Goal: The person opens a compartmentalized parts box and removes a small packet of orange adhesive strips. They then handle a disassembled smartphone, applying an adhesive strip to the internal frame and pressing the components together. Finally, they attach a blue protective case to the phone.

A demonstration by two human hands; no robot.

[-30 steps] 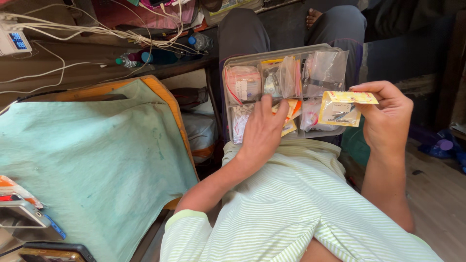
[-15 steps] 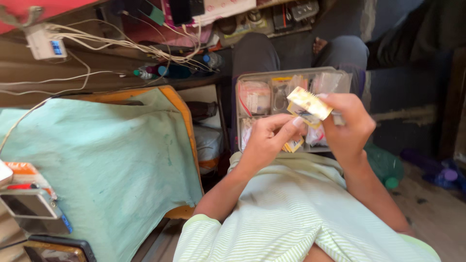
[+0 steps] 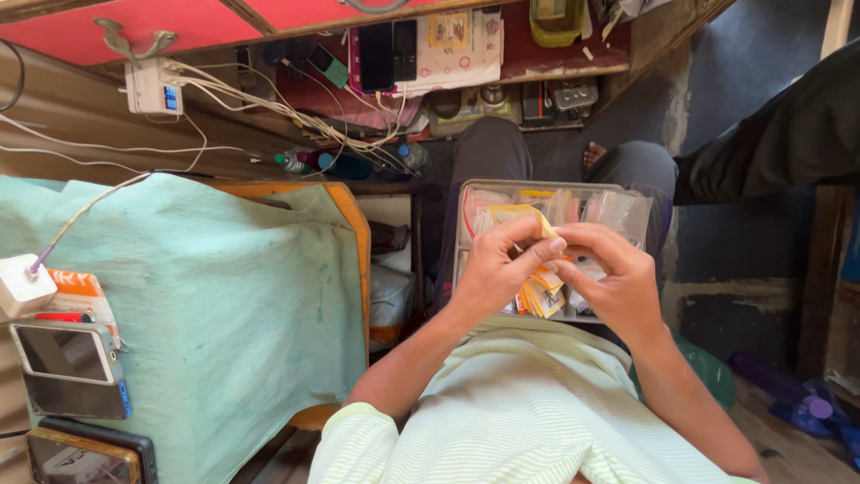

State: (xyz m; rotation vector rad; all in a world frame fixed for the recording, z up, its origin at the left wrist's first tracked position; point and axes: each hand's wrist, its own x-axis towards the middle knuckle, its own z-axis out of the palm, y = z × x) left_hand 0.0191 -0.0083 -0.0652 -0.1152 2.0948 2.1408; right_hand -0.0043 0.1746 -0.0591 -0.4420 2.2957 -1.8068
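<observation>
A clear plastic compartment box rests on my lap, filled with several small packets. Both hands meet over its middle. My left hand and my right hand pinch a small yellow packet between their fingertips, just above the box. More yellow and orange packets poke out below my fingers. My green striped shirt fills the lower frame.
A workbench covered with a pale green cloth stands at the left, with phones and a white charger on it. A power strip with tangled white cables hangs above. Another person's dark-clothed leg is at the right.
My right hand brought the yellow packet in from the right to the box's middle. My left hand rose off the box and now pinches the packet too.
</observation>
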